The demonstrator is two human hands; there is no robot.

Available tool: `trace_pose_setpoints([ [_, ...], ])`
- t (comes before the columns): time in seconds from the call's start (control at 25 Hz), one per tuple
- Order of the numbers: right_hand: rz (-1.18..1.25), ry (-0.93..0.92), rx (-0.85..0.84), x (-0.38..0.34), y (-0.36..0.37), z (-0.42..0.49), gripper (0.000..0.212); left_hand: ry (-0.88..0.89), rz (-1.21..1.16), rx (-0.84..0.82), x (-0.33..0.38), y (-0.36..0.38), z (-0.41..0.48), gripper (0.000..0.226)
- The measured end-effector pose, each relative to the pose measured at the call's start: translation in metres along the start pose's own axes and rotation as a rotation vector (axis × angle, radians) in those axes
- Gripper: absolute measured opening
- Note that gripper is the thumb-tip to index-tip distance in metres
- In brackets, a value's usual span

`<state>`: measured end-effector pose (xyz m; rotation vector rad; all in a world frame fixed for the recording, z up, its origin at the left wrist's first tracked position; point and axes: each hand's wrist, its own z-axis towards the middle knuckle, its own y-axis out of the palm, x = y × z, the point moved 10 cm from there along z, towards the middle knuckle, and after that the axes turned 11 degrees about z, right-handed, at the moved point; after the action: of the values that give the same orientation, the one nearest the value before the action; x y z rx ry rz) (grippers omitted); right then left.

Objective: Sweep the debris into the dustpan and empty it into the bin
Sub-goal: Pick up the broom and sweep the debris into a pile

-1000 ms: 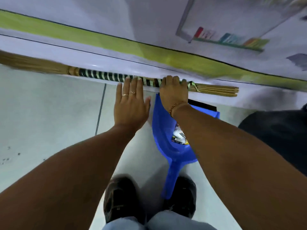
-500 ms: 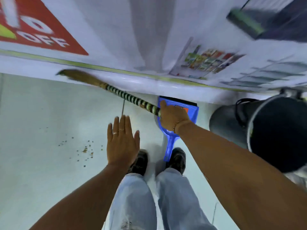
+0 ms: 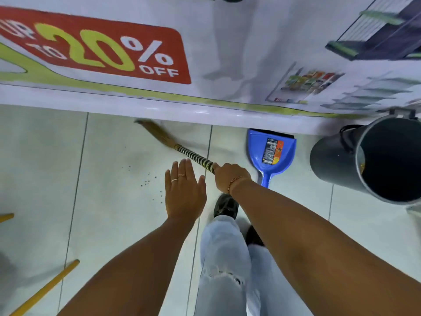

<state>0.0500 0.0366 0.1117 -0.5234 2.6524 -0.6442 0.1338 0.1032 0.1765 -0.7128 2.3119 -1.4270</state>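
Note:
My right hand grips the black-and-white striped handle of a grass broom, whose bristles point up-left over the floor near the wall. My left hand hovers flat with fingers apart, holding nothing. A blue dustpan with a label lies on the floor against the wall base, handle toward me, just right of my right hand. Small dark debris specks are scattered on the white tiles left of my left hand. A dark grey bin stands open at the right.
A wall banner with a red "20% OFF" sign runs along the far side. Yellow sticks lie at the lower left. My legs in light jeans and dark shoes stand below my hands.
I have straightened up and the view has pulled back. The broom has been lifted off the wall base and swung left, clear of the dustpan. My left hand has come off the handle.

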Motion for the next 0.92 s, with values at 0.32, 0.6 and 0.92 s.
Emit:
trace_pose_setpoints([
  [0.32,-0.161,-0.062,-0.015,-0.008,0.089,-0.079,0.048,-0.032,0.023,0.052,-0.048,0.031,-0.091,0.056],
  [0.6,0.109,-0.026,0.245,0.013,0.159,-0.185,0.052,0.054,-0.019,0.035,-0.044,0.060,-0.216,0.054],
  [0.92,0.648,0.366,0.206,0.024,0.253,-0.223,0.047,0.094,0.010,0.040,-0.082,0.080,-0.262,0.053],
])
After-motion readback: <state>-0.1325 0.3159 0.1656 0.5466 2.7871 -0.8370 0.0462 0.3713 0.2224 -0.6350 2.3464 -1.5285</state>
